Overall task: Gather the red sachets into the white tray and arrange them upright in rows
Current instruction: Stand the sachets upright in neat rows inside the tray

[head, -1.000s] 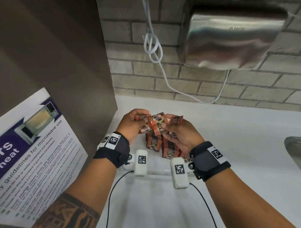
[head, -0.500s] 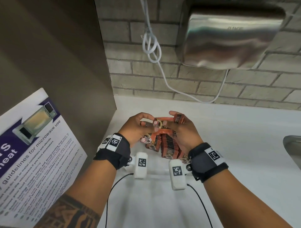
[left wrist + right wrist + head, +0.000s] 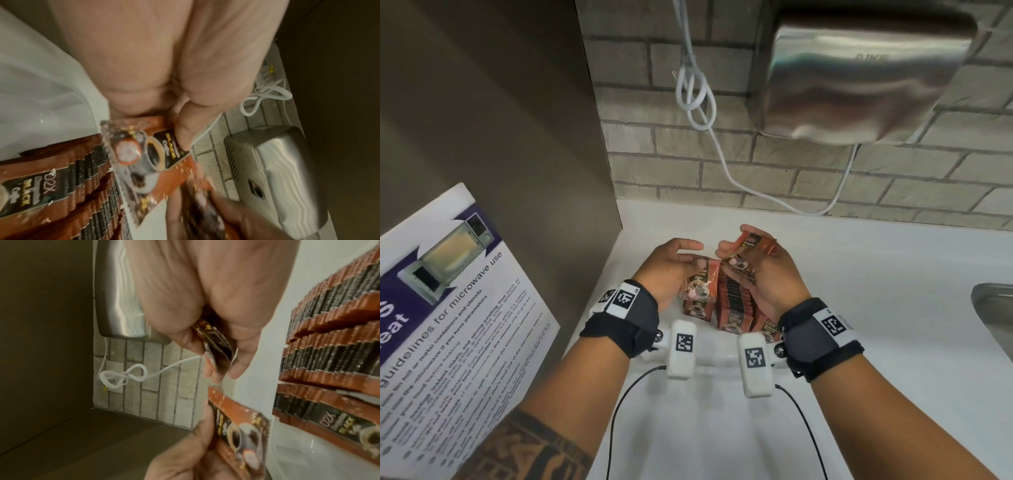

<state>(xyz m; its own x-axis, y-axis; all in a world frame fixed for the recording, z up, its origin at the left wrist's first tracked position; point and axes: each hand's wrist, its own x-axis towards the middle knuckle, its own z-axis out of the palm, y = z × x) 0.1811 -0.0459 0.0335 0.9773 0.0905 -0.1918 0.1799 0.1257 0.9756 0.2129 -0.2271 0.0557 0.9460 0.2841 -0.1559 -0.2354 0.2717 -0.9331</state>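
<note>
Mid-sort over the white tray on the counter, up in the corner by the brick wall. Left hand pinching one red coffee sachet by its top edge, thumb on the printed face, other fingers loosely spread. Right hand curled around a small bunch of sachets, fanned and poking out above the knuckles. Rows of sachets already standing upright in the tray, packed tight.

Likely trouble: that fanned bunch slipping, since the foil looks slick and the grip loose, or a new sachet wedged in crooked and knocking the standing rows flat.

Head view hides the grips behind knuckles. Left wrist view shows the thumb pressing the sachet label; right wrist view shows several sachets squeezed edge-on between thumb and fingers, plus the row tops lined up. Only the head view shows the sink edge off right.
</note>
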